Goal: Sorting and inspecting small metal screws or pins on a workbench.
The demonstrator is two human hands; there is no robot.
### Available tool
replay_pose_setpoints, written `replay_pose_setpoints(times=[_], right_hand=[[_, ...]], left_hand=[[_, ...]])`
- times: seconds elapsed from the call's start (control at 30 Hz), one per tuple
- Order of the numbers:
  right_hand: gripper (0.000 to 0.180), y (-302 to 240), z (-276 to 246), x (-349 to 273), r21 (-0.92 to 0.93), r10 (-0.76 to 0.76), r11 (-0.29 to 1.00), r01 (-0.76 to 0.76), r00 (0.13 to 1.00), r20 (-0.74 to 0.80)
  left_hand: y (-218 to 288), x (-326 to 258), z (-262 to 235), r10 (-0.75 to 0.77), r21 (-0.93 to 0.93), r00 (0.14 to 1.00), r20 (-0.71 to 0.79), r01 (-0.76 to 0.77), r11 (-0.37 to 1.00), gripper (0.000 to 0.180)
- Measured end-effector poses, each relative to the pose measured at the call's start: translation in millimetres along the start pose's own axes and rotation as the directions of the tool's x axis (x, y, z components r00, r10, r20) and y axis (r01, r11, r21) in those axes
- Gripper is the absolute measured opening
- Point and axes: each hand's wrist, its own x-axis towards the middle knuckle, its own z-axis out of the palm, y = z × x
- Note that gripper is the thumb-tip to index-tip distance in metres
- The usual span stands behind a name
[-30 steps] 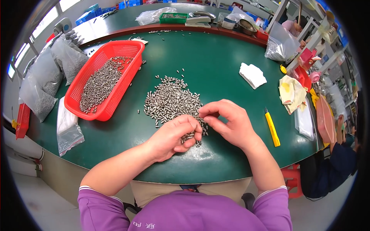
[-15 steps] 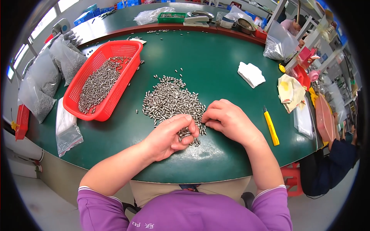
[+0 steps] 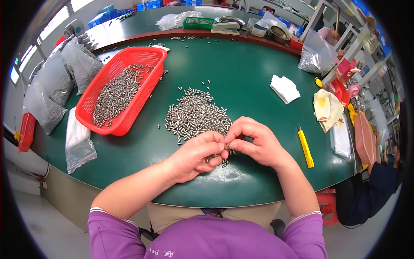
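Observation:
A heap of small, shiny, bullet-shaped metal parts [image 3: 194, 113] lies on the green table in front of me. At its near edge my two hands meet, fingertips almost touching. My left hand [image 3: 196, 155] is curled closed, with a few of the metal parts partly visible under its fingers. The thumb and forefinger of my right hand [image 3: 254, 141] pinch together against the left fingertips, on what looks like one of these parts; the fingers mostly cover it.
A red perforated basket [image 3: 148, 84] of similar parts stands left, beside filled clear bags [image 3: 51, 82] and a flat plastic bag [image 3: 79, 149]. On the right lie a yellow cutter knife [image 3: 305, 149], white folded paper [image 3: 285, 89] and a stained cloth [image 3: 327, 110]. A person sits far right.
My right hand has moved left from the heap's edge to the left hand, and their fingertips now meet. The left fingers have turned, hiding more of the parts. The view has shifted slightly.

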Motion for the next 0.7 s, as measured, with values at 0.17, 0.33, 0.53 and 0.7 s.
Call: replay_pose_setpoints(times=[0.17,0.33,0.53,0.7], right_hand=[[0.009,3.3,2.9,0.4,0.020,-0.020,1.000,0.021,1.000,-0.015],[0.011,2.3,2.6,0.5,-0.033,-0.070,0.997,0.068,0.996,-0.055],[0.011,-1.1,-9.3,-0.4,-0.291,0.010,0.955,-0.049,0.991,-0.134],[0.012,2.3,-15.9,-2.9,-0.367,0.059,0.929,-0.054,0.998,0.004]], left_hand=[[-1.3,-0.8,0.7,0.012,0.107,1.000,0.000,-0.012,0.994,0.013],[-0.8,-0.1,1.9,0.012,0.082,1.000,-0.009,-0.012,0.997,0.010],[0.6,0.3,1.3,0.007,0.055,1.000,-0.011,-0.006,0.998,0.013],[1.9,0.2,0.5,0.004,0.067,1.000,-0.005,-0.004,0.998,0.018]])
